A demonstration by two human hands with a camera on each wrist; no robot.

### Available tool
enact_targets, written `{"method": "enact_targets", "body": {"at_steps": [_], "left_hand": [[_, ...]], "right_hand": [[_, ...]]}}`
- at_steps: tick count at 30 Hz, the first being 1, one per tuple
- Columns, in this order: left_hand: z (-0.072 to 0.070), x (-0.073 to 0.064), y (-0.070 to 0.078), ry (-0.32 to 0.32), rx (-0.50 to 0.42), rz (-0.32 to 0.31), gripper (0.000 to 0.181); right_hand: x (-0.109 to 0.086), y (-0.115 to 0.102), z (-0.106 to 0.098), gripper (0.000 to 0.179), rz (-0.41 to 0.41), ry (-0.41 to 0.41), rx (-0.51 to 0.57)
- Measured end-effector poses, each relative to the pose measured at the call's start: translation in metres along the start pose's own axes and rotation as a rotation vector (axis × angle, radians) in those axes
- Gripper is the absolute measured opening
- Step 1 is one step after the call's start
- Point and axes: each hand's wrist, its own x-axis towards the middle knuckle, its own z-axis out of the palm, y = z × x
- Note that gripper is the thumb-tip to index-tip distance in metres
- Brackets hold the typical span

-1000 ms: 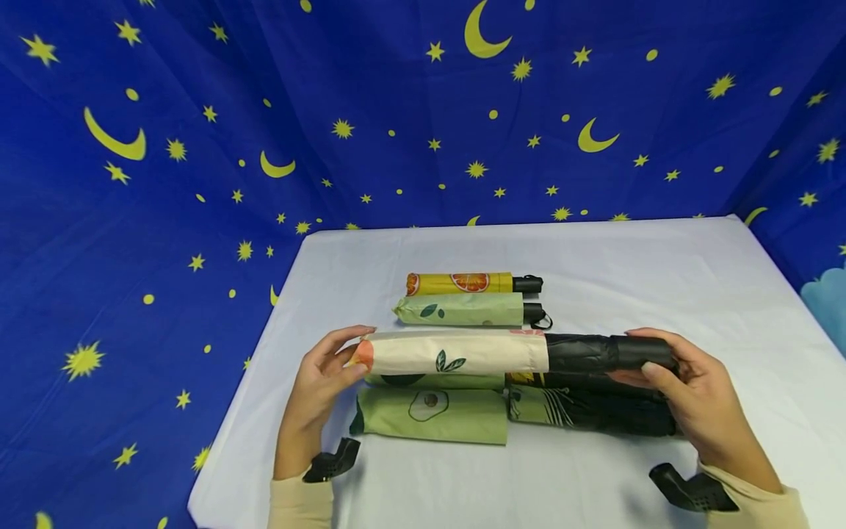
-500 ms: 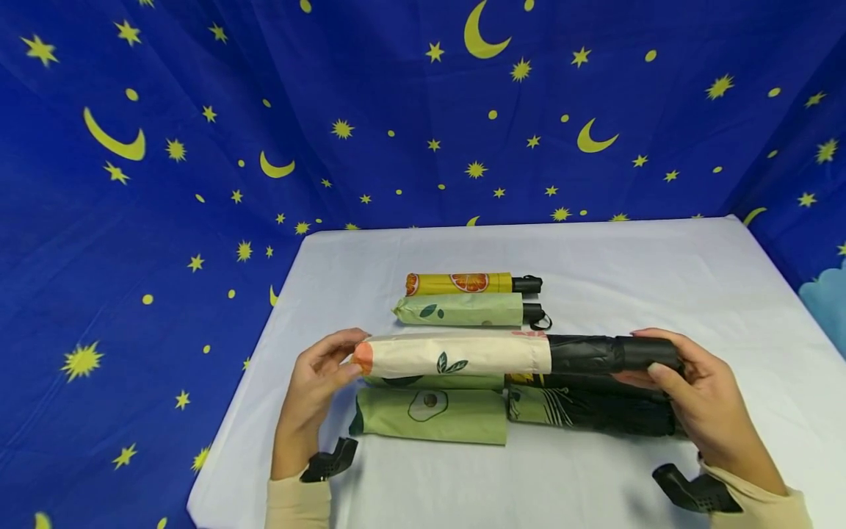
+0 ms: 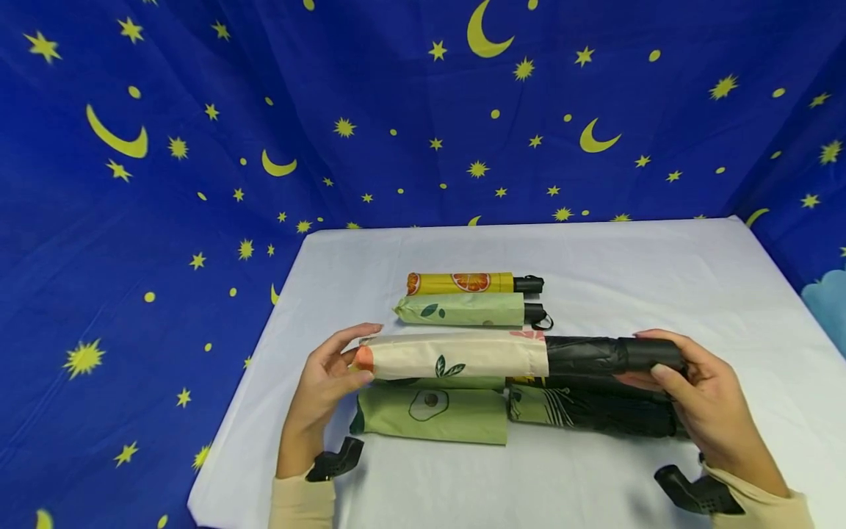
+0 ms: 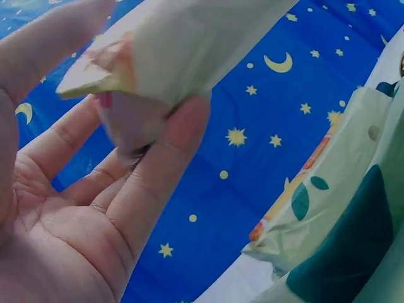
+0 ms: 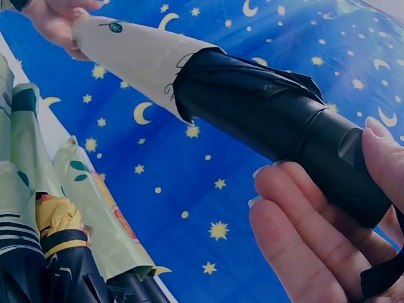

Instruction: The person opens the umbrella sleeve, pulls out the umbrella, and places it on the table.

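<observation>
A folded umbrella (image 3: 584, 355) lies level between both hands, above the table, partly inside a cream cloth sleeve (image 3: 396, 358) with leaf and fruit prints. My left hand (image 3: 320, 389) pinches the sleeve's closed end between thumb and fingers. The right hand (image 3: 710, 397) grips the black handle (image 5: 344, 167), thumb on one side and fingers beneath. Black folded canopy shows between the sleeve's mouth and the handle. Under it lie a flat green avocado-print sleeve (image 3: 463, 422) and an umbrella (image 3: 595, 411) with a green-and-black canopy; another sleeve and another umbrella are mostly hidden behind the raised one.
Farther back on the white table (image 3: 628, 272), a yellow orange-print umbrella (image 3: 436, 284) and a pale green leaf-print umbrella (image 3: 463, 310) lie side by side, both in sleeves. A blue star-and-moon curtain (image 3: 396, 88) hangs behind and to the sides.
My right hand and the handle have shifted slightly right. A bit more black canopy shows beyond the sleeve's mouth, while the left hand stays at the sleeve's end. Things on the table are unmoved.
</observation>
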Motion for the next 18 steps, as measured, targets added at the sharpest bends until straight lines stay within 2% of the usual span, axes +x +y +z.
{"method": "enact_targets", "body": {"at_steps": [5,11,15,18], "left_hand": [[0.002,0.001,-0.002,0.037,0.061,0.015,0.043],[-0.001,-0.001,0.000,0.037,0.038,-0.003,0.042],[-0.002,-0.001,0.002,0.046,0.039,0.004,0.043],[-0.002,-0.001,0.003,0.052,0.046,0.023,0.041]], "right_hand": [[-0.002,-0.003,0.000,0.039,0.031,0.032,-0.043],[-0.006,-0.011,-0.001,0.038,0.114,0.095,-0.143],[-0.009,-0.011,-0.005,0.039,0.095,0.084,-0.091],[-0.011,-0.009,-0.010,0.040,0.056,0.055,-0.005]]}}
